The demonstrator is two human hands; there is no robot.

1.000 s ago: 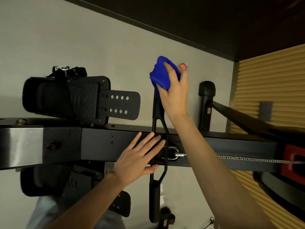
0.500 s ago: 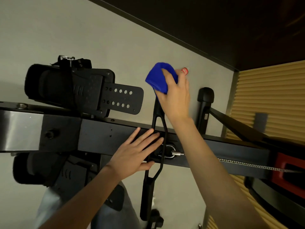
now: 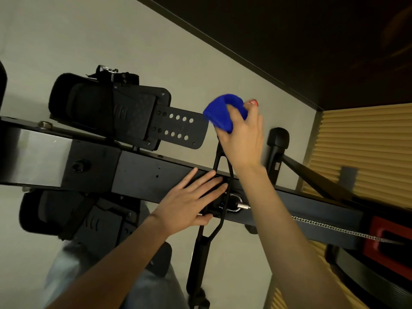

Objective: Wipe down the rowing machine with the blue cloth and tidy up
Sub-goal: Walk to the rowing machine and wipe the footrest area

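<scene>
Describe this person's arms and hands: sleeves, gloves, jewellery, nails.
The left forearm and right forearm are bare to the frame edge; no sleeve shows. The left hand and right hand wear no glove, and no watch, band or ring is visible. One right fingertip carries a glossy red patch, likely a painted nail.

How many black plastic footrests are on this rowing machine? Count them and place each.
2. One black plastic footrest sits above the dark metal rail, upper left; a second footrest lies below the rail, lower left, partly hidden by it. No others show.
</scene>
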